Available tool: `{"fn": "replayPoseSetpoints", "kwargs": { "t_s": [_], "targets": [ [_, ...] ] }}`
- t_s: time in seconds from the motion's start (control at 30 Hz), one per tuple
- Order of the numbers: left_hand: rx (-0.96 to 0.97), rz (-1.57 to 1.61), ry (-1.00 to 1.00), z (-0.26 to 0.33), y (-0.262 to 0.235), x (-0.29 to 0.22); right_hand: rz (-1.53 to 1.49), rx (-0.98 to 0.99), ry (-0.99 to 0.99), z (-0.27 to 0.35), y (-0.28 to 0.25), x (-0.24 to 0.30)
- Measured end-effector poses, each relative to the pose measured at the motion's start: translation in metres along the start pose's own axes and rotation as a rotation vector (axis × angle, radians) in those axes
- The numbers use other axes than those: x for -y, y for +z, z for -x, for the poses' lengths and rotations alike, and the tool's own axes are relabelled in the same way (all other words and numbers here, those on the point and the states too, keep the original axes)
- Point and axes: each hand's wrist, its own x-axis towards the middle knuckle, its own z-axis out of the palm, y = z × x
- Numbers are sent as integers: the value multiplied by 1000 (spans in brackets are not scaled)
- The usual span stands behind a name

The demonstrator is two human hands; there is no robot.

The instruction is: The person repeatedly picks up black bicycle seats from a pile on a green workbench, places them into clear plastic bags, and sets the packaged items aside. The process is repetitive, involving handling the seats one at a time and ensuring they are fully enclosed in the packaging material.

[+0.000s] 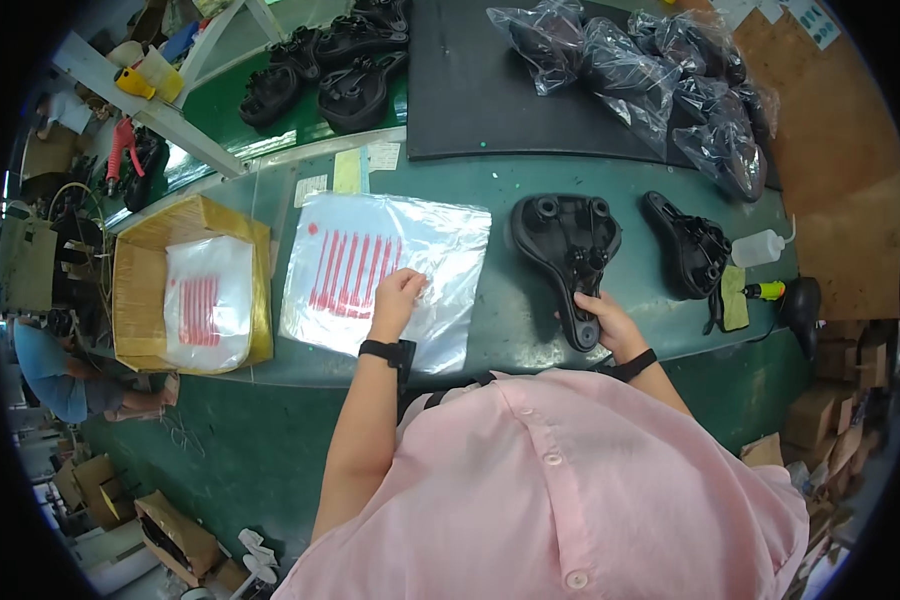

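My right hand point(610, 325) grips the narrow nose of a black bicycle saddle point(560, 235), which is underside up on the green table. The thumb is on top of the nose; the other fingers are mostly hidden beneath it. My left hand point(400, 300) is on a stack of clear plastic bags point(450, 240) with red print, its fingers pinched together at the top bag's surface. Another black saddle point(692, 245), tilted with its fittings showing, is to the right of the held one.
A yellow-taped box point(125, 290) of similar bags stands at the left. Several bagged saddles point(630, 80) lie on a black mat point(460, 110) at the back. Bare saddles point(355, 95) sit at the far left. A white squeeze bottle point(760, 248) and yellow cloth point(734, 300) are at the right.
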Motion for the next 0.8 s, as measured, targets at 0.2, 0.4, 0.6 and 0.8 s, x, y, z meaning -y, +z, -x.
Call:
{"fn": "replayPoseSetpoints", "kwargs": {
  "t_s": [0.2, 0.4, 0.6, 0.8],
  "targets": [
    [124, 224, 38, 9, -17, -28, -86, 339, -27, -45, 83, -3],
    [36, -73, -39, 14, -5, -48, -74, 302, 23, -118, 167, -31],
    [-136, 666, 7, 28, -69, -3, -13, 110, 23, -144, 163, -51],
    [-224, 972, -24, 53, -128, -4, 276, -3, -74, -137, 131, -17]
  ]
}}
